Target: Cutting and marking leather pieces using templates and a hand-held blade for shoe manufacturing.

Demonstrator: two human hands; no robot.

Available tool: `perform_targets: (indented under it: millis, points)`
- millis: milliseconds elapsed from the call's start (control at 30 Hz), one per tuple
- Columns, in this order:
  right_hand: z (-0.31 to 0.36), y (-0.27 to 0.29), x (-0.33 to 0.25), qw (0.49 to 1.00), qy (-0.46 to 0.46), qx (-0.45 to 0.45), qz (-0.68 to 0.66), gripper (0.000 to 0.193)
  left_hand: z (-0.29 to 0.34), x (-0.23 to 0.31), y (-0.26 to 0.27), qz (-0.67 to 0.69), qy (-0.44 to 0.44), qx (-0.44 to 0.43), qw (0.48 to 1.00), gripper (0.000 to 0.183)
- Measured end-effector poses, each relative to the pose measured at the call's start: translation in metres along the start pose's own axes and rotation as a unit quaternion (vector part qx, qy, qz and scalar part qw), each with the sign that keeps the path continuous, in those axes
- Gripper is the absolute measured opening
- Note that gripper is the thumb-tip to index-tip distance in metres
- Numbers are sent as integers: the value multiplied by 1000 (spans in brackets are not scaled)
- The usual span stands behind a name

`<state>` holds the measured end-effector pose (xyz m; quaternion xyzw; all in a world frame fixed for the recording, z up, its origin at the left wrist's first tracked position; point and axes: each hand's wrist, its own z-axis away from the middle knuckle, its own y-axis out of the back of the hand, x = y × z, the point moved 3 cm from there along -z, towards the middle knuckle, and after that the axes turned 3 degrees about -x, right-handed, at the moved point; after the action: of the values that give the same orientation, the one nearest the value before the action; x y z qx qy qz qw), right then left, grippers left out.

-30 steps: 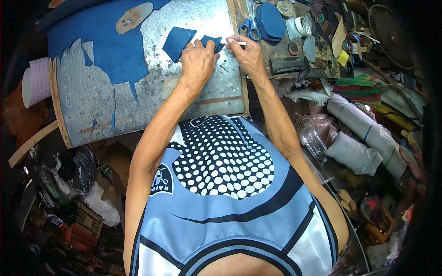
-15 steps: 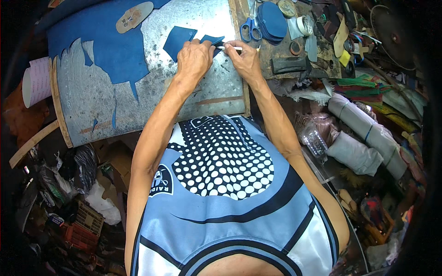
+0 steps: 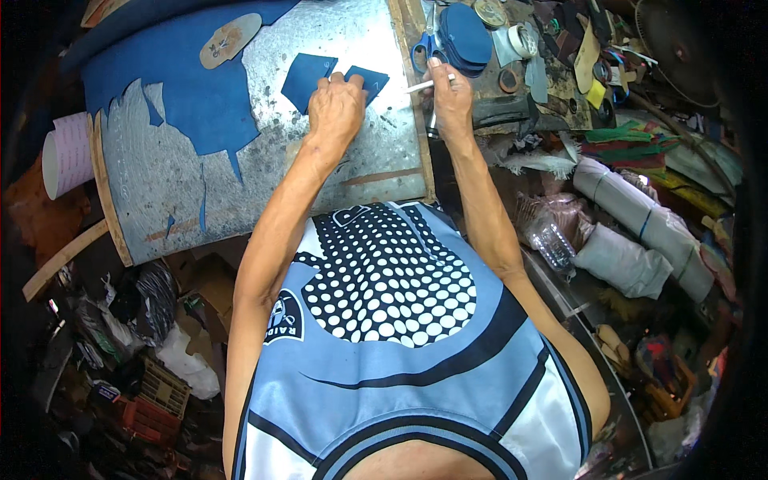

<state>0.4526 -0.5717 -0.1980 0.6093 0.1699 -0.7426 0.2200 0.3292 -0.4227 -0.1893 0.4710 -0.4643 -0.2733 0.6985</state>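
Note:
Two blue sheet-material pieces lie side by side on the metal-topped table [image 3: 264, 192]: a left blue piece [image 3: 302, 78] and a smaller right blue piece [image 3: 372, 82] with a pale mark. Curled over their near edges, my left hand [image 3: 336, 108] has its fingertips on the right piece. My right hand [image 3: 452, 100] grips a slim white pen [image 3: 421, 85], its tip pointing left, beyond the table's wooden edge strip. Its fingers reach the blue-handled scissors [image 3: 419, 54]; whether they hold them I cannot tell. A dark shiny object [image 3: 433, 122] shows beside that hand, its kind unclear.
A large cut-out blue sheet [image 3: 200, 112] with a tan sole-shaped template [image 3: 230, 42] covers the table's left. Stacked blue rounded pieces [image 3: 466, 36], tape rolls [image 3: 524, 40] and a black flat pouch-like item [image 3: 500, 114] crowd the right side bench. A white roll [image 3: 68, 156] stands at far left.
My right hand has moved right with the pen, away from the blue pieces and up to the scissors. The right blue piece now lies flatter, showing a pale mark. My left hand stays nearly in place.

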Motion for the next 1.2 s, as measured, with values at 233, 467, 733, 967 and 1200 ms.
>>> perform_targets:
  millis: [233,467,733,967,1200]
  points:
    - [18,-14,2,997,0,-31,68,31,-10,-1,-1,73,48,21,996,57]
    - [17,-26,-9,917,251,-103,293,32,14,27,9,88,-131,54,986,48]
    - [32,-25,11,943,163,-95,273,28,32,-4,-9,282,14,59,958,27]
    - [51,-45,9,929,183,-80,313,42,35,-4,-24,332,43,182,925,31]
    - [47,-44,6,928,161,-77,327,42,33,-6,-25,337,9,174,925,29]
